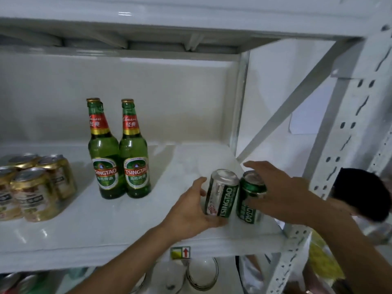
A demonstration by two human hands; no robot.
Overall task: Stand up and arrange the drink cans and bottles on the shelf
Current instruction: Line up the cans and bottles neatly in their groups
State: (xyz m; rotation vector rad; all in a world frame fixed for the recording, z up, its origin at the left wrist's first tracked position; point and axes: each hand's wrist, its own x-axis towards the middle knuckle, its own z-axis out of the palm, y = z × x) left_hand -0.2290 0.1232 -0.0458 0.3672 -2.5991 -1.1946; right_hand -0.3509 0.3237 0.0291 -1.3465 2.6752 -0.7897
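Note:
Two green Tsingtao cans stand side by side near the right front of the white shelf. My left hand wraps the left can, which is silver and green. My right hand grips the darker right can from the right and over its top. Both cans are upright and almost touching. Two green Tsingtao bottles stand upright together at the shelf's middle. A cluster of several gold cans stands at the left edge.
The shelf's perforated white upright post and a diagonal brace are close on the right. A dark round object sits by my right forearm. The shelf board above hangs low. Glass jars and more cans sit on the lower shelf.

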